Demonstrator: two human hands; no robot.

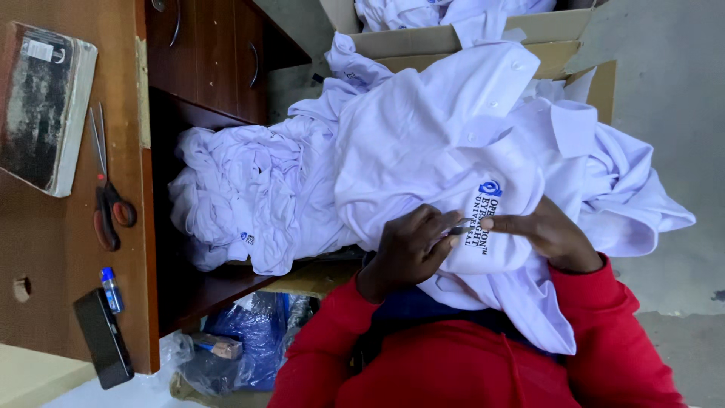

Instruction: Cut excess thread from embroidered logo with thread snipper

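Observation:
A white shirt (423,143) with a blue embroidered emblem (490,188) lies over my lap. My left hand (408,249) pinches a small dark tool (459,229), whose tip meets the cloth just below the emblem. My right hand (547,234) grips the same shirt beside the stitching, with one finger stretched toward the tool tip. The two hands are almost touching. Both my sleeves are red (483,363).
More white shirts are heaped (242,196) in the wooden desk's opening. A cardboard box (453,39) of shirts stands behind. On the desk top (68,249) lie scissors (107,204), a worn book (41,106), a black phone (102,340) and a small blue-capped bottle (111,289). A blue plastic bag (242,336) sits below.

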